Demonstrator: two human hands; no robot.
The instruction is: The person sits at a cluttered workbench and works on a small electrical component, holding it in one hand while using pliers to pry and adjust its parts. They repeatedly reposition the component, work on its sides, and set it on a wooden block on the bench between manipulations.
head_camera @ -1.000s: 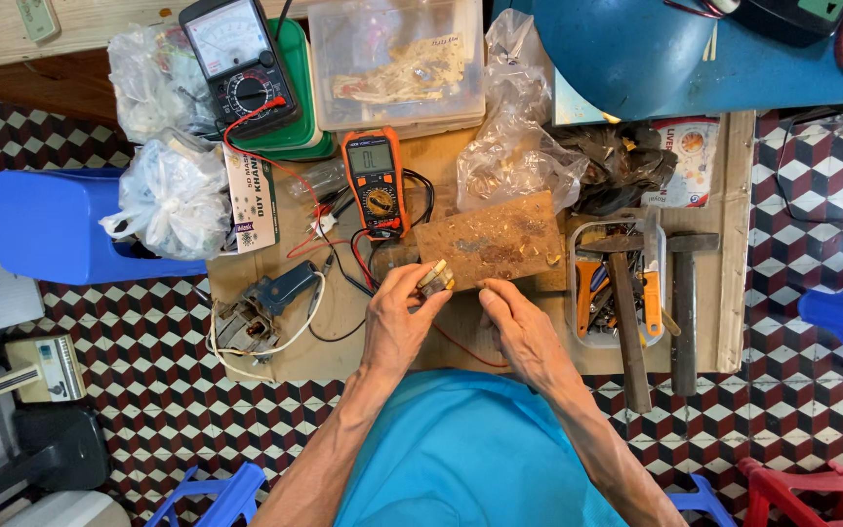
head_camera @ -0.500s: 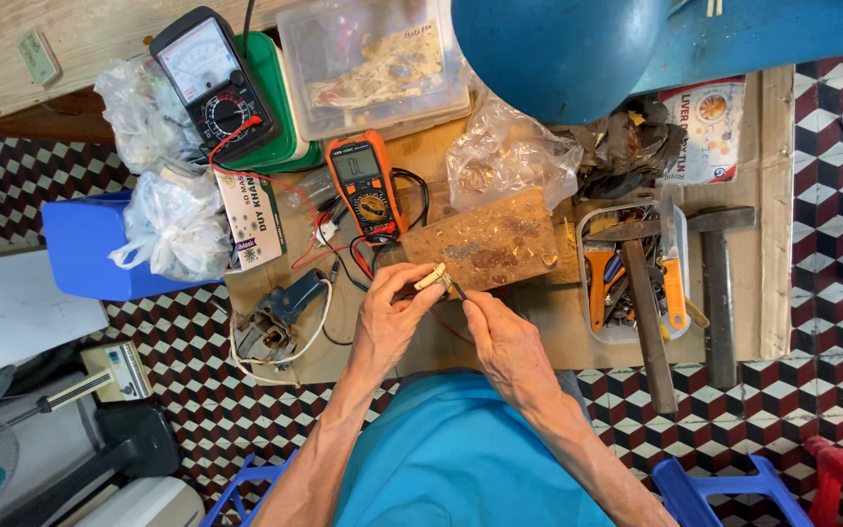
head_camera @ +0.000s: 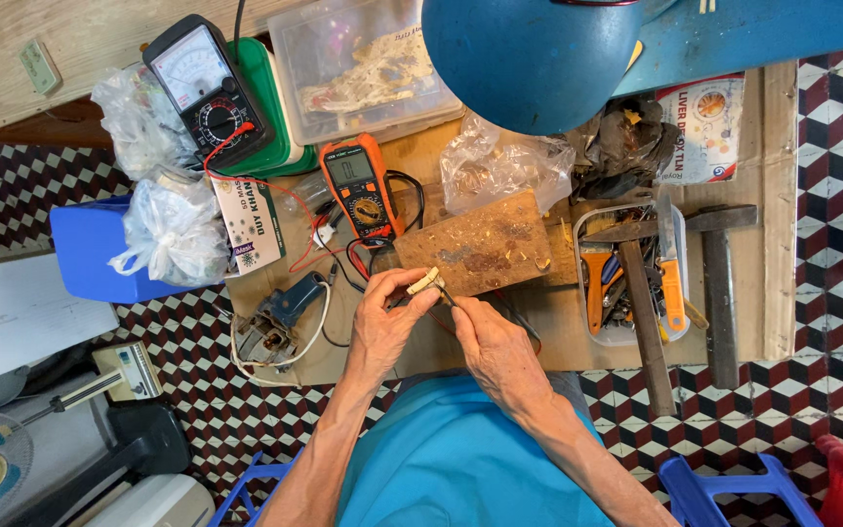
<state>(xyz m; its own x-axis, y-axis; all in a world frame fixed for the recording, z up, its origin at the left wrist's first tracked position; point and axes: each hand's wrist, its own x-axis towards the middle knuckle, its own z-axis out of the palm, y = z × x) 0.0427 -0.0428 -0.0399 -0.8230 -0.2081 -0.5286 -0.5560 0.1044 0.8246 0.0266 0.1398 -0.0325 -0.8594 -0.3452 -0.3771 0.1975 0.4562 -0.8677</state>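
Pinching a small pale component [head_camera: 424,283] between thumb and fingertips, the left hand [head_camera: 387,327] held it just above the near edge of a scorched wooden block [head_camera: 475,244]; the fingers were curled close around the piece, nearly closed. The right hand [head_camera: 495,346] sat just beside it, its fingers drawn together on a thin dark tool [head_camera: 444,293] whose tip met the component; what kind of tool it was could not be told. Both hands hovered over the low cardboard-covered bench [head_camera: 778,195], close to the person's blue shirt [head_camera: 461,459].

Behind the block lay an orange digital multimeter [head_camera: 361,185] with red and black leads trailing toward the hands; further back stood a black analogue meter [head_camera: 209,93] on a green case [head_camera: 280,107], beside a clear plastic box [head_camera: 363,63] of pale parts. A crumpled clear bag [head_camera: 500,166] lay right of the multimeter; two knotted plastic bags [head_camera: 168,229] rested at the left, near a blue tub [head_camera: 90,254]. A small motor with white wire [head_camera: 280,317] lay left of the left hand. To the right, a clear tray [head_camera: 631,268] held orange-handled tools, with a hammer [head_camera: 719,283] beside it; a blue lamp shade [head_camera: 529,59] hung above.
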